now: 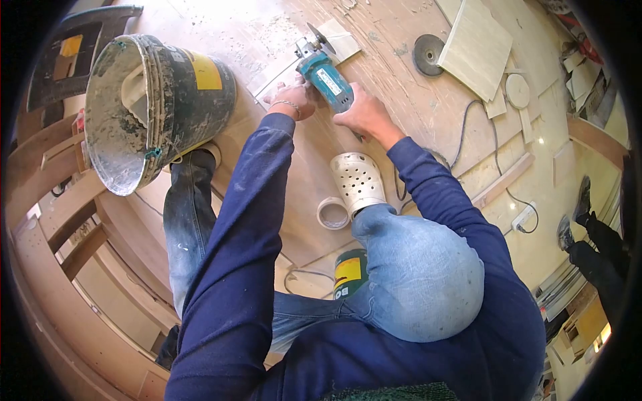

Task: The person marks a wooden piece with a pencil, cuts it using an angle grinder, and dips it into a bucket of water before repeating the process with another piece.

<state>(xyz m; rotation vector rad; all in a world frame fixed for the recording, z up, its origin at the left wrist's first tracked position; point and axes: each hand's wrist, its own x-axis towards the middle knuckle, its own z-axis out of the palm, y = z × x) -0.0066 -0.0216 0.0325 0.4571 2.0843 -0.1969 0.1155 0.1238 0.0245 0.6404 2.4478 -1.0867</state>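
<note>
My right hand (pixel 368 115) is closed around the back end of a teal angle grinder (pixel 328 81). The grinder's metal head points away from me, and its thin cutting disc (pixel 321 38) stands over a pale tile piece (pixel 340 41). To the left of the grinder body, my left hand (pixel 292 98) has its fingers spread at the near edge of a pale tile strip (pixel 275 72). A bracelet circles that wrist. Below the right hand, a white perforated clog (pixel 358 179) covers one foot, with a roll of tape (pixel 332 213) beside it.
A large dirty bucket (pixel 157 100) stands at the left. Beyond my right hand lie a round grinding disc (pixel 428 55) and a large beige tile (pixel 476 48). A cable (pixel 496 144) runs to a power strip (pixel 524 216). Another person's dark-clothed legs (pixel 598 257) show at the right edge.
</note>
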